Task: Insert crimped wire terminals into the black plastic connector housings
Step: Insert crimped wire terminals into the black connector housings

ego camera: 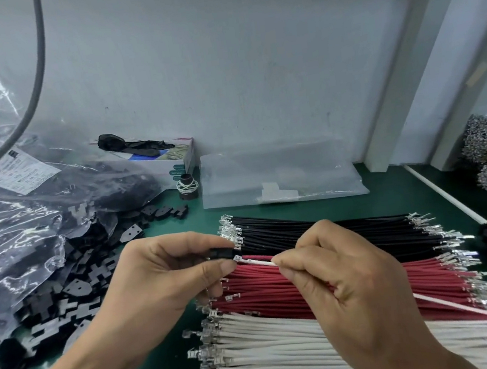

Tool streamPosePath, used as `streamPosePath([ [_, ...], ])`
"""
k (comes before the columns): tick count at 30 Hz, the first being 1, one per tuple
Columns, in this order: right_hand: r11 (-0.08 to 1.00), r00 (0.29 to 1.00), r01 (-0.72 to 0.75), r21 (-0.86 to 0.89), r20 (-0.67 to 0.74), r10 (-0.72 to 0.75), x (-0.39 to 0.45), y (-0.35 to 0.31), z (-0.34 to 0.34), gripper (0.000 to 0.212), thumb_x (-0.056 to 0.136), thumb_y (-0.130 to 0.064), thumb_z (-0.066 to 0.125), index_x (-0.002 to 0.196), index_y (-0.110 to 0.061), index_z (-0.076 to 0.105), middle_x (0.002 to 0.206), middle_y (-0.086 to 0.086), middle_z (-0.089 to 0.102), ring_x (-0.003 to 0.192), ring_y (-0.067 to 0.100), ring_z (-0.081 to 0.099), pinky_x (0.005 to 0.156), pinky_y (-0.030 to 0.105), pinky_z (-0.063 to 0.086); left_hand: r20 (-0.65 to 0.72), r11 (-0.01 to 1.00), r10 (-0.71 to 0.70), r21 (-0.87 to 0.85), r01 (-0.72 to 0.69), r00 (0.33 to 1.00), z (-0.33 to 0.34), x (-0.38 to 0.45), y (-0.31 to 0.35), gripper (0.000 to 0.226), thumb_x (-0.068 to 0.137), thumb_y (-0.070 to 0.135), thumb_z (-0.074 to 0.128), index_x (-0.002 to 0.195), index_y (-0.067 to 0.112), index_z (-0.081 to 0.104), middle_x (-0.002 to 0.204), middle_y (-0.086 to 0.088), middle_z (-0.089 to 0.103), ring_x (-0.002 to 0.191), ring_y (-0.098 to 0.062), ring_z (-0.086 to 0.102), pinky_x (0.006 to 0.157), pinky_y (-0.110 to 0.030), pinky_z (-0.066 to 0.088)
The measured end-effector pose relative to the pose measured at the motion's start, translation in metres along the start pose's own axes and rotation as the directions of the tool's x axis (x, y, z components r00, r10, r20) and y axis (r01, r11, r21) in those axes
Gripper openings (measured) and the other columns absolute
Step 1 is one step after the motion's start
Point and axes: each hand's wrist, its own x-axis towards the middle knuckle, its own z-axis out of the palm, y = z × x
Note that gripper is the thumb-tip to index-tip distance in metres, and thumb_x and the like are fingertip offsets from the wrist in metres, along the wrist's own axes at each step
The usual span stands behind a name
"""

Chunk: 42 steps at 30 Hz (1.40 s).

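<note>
Left hand (167,276) pinches black housing (225,252) – right hand (343,283) pinches white wire (256,260) over red wires (282,291)

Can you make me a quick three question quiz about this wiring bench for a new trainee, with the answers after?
1. True or false: the right hand pinches a white wire with a metal terminal at its tip.
2. What does the left hand hold? A) scissors B) a black connector housing C) a roll of tape
3. Fill in: from far to near, the wire stacks on the green mat run black wires, ____ wires, white wires.

Key: 1 true; 2 B; 3 red.
</note>
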Motion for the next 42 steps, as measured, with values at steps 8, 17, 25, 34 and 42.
streamPosePath([
  [8, 0.983, 0.998, 0.054, -0.174, -0.022, -0.059, 0.003, -0.002, -0.001, 0.013, 0.09, -0.021, 0.068, 0.079, -0.019, 0.075, 0.077, -0.009, 0.058, 0.066, 0.011, 0.055, 0.046, 0.028, 0.046, 0.025, 1.0, 0.008, 0.011, -0.008, 1.0, 0.0, 0.0, 0.0, 0.027, 0.063, 0.015, 0.088, 0.089, 0.014, 0.084, 0.062, -0.019, 0.07, 0.052, -0.02, 0.062, 0.051, -0.023, 0.053],
  [17, 0.995, 1.0, -0.002, 0.098, 0.011, 0.001, 0.0, 0.001, 0.006, 0.013, 0.093, -0.023, 0.065, 0.088, -0.019, 0.076, 0.082, -0.01, 0.058, 0.071, 0.01, 0.057, 0.057, 0.032, 0.049, 0.06, 1.0, -0.005, 0.005, 0.005, 0.998, -0.004, 0.001, -0.001, 0.025, 0.065, 0.014, 0.086, 0.09, 0.011, 0.084, 0.062, -0.018, 0.069, 0.053, -0.02, 0.062, 0.052, -0.023, 0.053],
  [25, 0.982, 0.99, 0.138, -0.128, 0.001, -0.139, 0.002, 0.004, 0.009, 0.007, 0.086, -0.005, 0.074, 0.084, -0.011, 0.073, 0.081, -0.004, 0.057, 0.069, 0.017, 0.053, 0.052, 0.033, 0.047, 0.103, 0.991, 0.058, 0.118, -0.07, 0.993, -0.002, 0.0, 0.001, 0.026, 0.067, 0.017, 0.093, 0.091, 0.014, 0.084, 0.067, -0.009, 0.07, 0.057, -0.02, 0.064, 0.056, -0.024, 0.053],
  [34, 0.979, 0.981, 0.192, -0.065, -0.021, -0.194, -0.004, 0.008, 0.02, 0.005, 0.091, -0.006, 0.07, 0.087, -0.007, 0.073, 0.082, -0.001, 0.057, 0.069, 0.02, 0.053, 0.052, 0.036, 0.047, 0.129, 0.967, 0.093, 0.223, -0.12, 0.987, 0.001, -0.003, 0.002, 0.018, 0.071, 0.019, 0.086, 0.088, 0.024, 0.085, 0.068, -0.008, 0.072, 0.054, -0.016, 0.065, 0.055, -0.022, 0.052],
  [42, 0.992, 0.998, 0.068, 0.108, 0.01, -0.069, -0.002, 0.01, 0.017, 0.015, 0.093, -0.026, 0.066, 0.085, -0.016, 0.074, 0.084, -0.008, 0.059, 0.073, 0.011, 0.058, 0.06, 0.031, 0.049, 0.113, 0.993, 0.033, 0.106, -0.045, 0.993, 0.003, -0.004, -0.001, 0.02, 0.069, 0.022, 0.088, 0.089, 0.019, 0.085, 0.064, -0.01, 0.073, 0.053, -0.013, 0.063, 0.053, -0.017, 0.049],
])
